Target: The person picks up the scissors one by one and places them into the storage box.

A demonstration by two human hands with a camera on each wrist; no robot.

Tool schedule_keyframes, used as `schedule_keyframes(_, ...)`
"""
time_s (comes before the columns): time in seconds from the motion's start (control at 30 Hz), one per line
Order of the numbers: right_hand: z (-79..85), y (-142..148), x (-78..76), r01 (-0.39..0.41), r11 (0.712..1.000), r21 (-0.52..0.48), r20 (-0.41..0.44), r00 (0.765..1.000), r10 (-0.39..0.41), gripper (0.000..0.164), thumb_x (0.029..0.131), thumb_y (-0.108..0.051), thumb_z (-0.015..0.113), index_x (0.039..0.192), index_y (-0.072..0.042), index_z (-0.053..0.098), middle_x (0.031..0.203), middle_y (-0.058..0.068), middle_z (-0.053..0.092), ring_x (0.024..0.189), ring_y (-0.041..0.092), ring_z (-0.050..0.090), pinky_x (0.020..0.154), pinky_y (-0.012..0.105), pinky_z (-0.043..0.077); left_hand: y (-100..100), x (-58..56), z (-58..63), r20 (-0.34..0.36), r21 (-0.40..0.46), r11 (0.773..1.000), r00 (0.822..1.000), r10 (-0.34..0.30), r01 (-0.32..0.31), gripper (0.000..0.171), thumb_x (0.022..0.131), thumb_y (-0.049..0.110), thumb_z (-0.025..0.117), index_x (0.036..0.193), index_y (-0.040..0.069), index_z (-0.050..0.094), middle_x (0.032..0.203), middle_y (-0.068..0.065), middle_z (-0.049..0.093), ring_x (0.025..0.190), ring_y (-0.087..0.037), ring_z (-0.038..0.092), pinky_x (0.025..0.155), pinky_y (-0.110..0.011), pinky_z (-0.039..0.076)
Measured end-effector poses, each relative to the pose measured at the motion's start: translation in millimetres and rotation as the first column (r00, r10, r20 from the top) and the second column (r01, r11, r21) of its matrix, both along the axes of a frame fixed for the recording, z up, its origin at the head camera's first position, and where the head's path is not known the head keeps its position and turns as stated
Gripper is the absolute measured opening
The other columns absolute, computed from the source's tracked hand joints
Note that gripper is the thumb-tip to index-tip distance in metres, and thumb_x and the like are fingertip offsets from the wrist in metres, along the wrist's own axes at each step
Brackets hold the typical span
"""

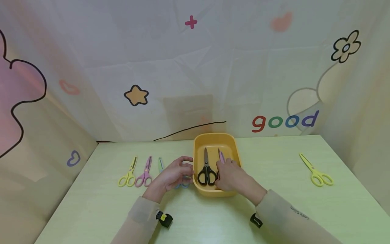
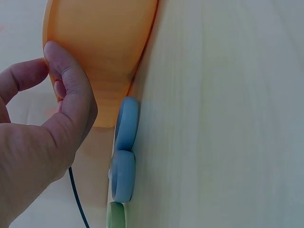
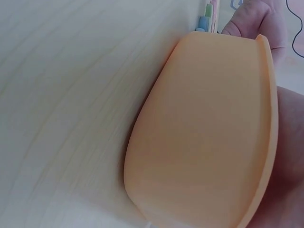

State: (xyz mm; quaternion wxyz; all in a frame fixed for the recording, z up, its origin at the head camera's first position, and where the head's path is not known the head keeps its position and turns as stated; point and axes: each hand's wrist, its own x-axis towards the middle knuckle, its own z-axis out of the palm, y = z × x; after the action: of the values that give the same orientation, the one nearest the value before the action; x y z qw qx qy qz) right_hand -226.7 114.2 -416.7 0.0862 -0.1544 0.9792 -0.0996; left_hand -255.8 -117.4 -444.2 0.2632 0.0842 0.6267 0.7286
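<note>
A yellow-orange plastic bin point(image 1: 215, 194) stands on the table against the backdrop. My left hand point(image 1: 173, 174) is at its left side, relaxed fingertips touching the wall by the rim. Inside, black-handled scissors point(image 1: 207, 171) lie with the blades pointing away. My right hand point(image 1: 233, 174) reaches into the bin and grips purple scissors point(image 1: 221, 157) beside them; its fingers hide the handles, while the blades show pointing away. Blue scissors handles point(image 2: 126, 124) lie on the table below my left hand. Green scissors point(image 1: 160, 164) are partly hidden behind that hand.
Yellow scissors point(image 1: 130, 174) and pink scissors point(image 1: 146, 174) lie in a row left of my left hand. Another pair of yellow scissors point(image 1: 315, 173) lies far right on the pale table point(image 1: 91, 210). A printed cloth backdrop point(image 1: 182, 67) hangs behind.
</note>
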Motion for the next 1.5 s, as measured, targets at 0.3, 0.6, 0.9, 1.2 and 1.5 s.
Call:
schedule_keyframes(0.3, 1.0, 0, 1.7, -0.004, 1.000, 0.009, 0.002, 1.000, 0.004, 0.032, 0.088, -0.021, 0.070, 0.110, -0.002, 0.059, 0.111, 0.026, 0.055, 0.099, 0.037, 0.053, 0.082, 0.049, 0.050, 1, 0.0, -2.0, 0.000, 0.002, 1.000, 1.000, 0.004, -0.004, 0.062, 0.091, -0.005, 0.058, 0.146, -0.006, 0.030, 0.110, -0.018, 0.058, 0.081, -0.017, 0.064, 0.072, -0.030, 0.059)
schedule_keyframes(0.6, -0.8, 3, 2.5, -0.003, 1.000, -0.019, -0.088, 0.996, 0.001, 0.029, 0.092, -0.023, 0.069, 0.108, -0.001, 0.059, 0.120, 0.030, 0.055, 0.100, 0.040, 0.054, 0.080, 0.050, 0.052, 1, -0.9, -3.0, -0.003, -0.005, 1.000, 1.000, 0.005, -0.005, 0.061, 0.091, -0.005, 0.058, 0.145, -0.005, 0.031, 0.112, -0.019, 0.059, 0.083, -0.019, 0.065, 0.073, -0.031, 0.059)
schedule_keyframes(0.9, -1.5, 5, 3.5, -0.050, 0.998, -0.036, -0.207, 0.977, 0.042, 0.020, 0.093, -0.024, 0.071, 0.096, -0.006, 0.062, 0.096, 0.011, 0.061, 0.082, 0.028, 0.058, 0.061, 0.041, 0.051, 0, -2.0, -3.3, -0.006, 0.003, 1.000, 1.000, -0.002, 0.002, 0.061, 0.091, -0.005, 0.058, 0.145, -0.005, 0.030, 0.109, -0.017, 0.060, 0.082, -0.018, 0.064, 0.071, -0.030, 0.059)
schedule_keyframes(1.2, -3.6, 14, 1.9, -0.140, 0.984, -0.106, -0.373, 0.923, 0.091, 0.015, 0.090, -0.016, 0.075, 0.088, -0.006, 0.064, 0.086, 0.008, 0.061, 0.077, 0.025, 0.057, 0.063, 0.039, 0.052, -1, -2.0, -3.4, -0.008, 0.009, 1.000, 1.000, -0.004, 0.004, 0.061, 0.091, -0.005, 0.058, 0.146, -0.006, 0.030, 0.104, -0.015, 0.060, 0.079, -0.017, 0.065, 0.070, -0.030, 0.058)
schedule_keyframes(1.5, -11.0, 25, 1.0, -0.164, 0.972, -0.167, -0.460, 0.885, 0.071, 0.010, 0.090, -0.015, 0.072, 0.089, -0.009, 0.065, 0.083, 0.002, 0.056, 0.073, 0.019, 0.052, 0.064, 0.035, 0.050, -1, -2.5, -4.7, -0.003, 0.016, 1.000, 1.000, -0.008, 0.008, 0.060, 0.092, -0.005, 0.058, 0.145, -0.005, 0.030, 0.105, -0.014, 0.060, 0.078, -0.017, 0.065, 0.070, -0.029, 0.059)
